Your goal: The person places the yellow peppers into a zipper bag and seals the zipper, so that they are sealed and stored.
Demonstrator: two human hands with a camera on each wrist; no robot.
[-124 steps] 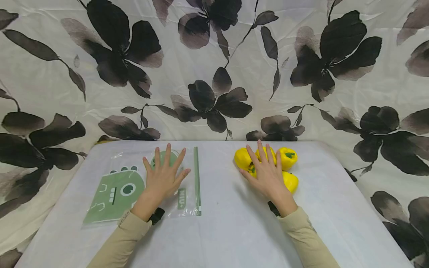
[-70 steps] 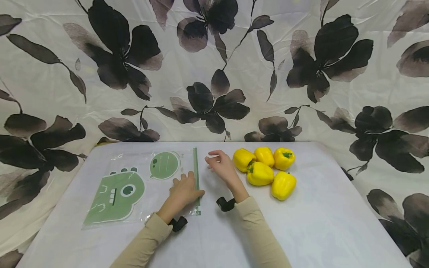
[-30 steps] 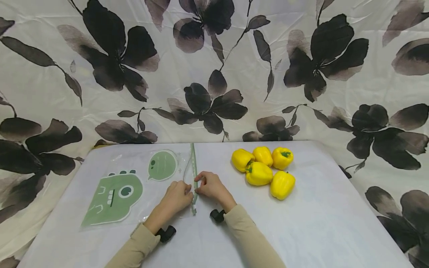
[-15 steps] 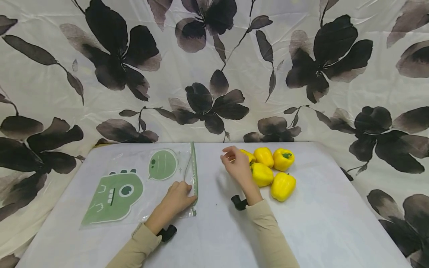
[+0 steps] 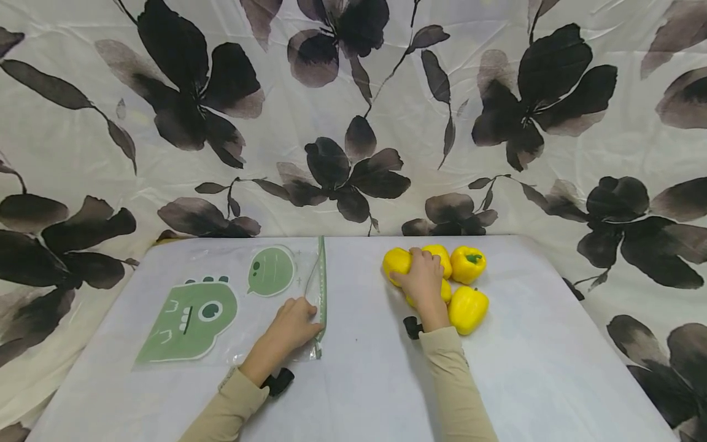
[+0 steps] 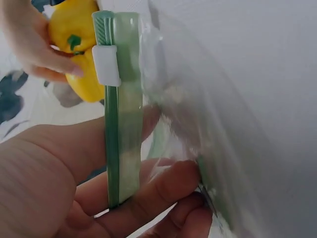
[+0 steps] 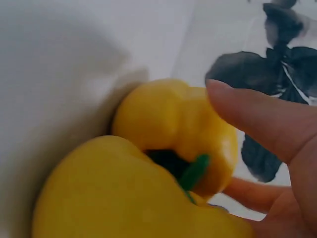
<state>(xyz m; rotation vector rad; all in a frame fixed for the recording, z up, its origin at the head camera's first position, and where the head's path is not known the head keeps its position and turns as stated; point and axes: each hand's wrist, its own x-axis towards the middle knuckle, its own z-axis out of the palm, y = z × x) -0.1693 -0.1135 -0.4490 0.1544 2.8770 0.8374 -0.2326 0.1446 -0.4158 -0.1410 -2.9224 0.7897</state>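
A clear zip bag (image 5: 188,325) printed with a green dinosaur lies flat on the left side. My left hand (image 5: 289,325) holds its open edge, thumb and fingers curled around the green zip strip (image 6: 113,148); a white slider (image 6: 106,65) sits near one end of that strip. On the right, my right hand (image 5: 424,285) reaches over a cluster of yellow bell peppers, thumb and fingers curled about the leftmost bell pepper (image 5: 395,264). In the right wrist view the thumb overlaps this bell pepper (image 7: 173,114), with another pepper (image 7: 109,193) nearer the camera.
Further bell peppers stand close by: one at the back right (image 5: 467,264), another pepper (image 5: 468,310) in front. The white table (image 5: 364,393) ends at a floral curtain (image 5: 353,92) behind. A black wrist camera (image 5: 278,382) sits on the left wrist.
Both hands lay spread at first, then met at the bag's zip edge, which now gapes. The left hand stays there; the right has moved right onto the peppers.
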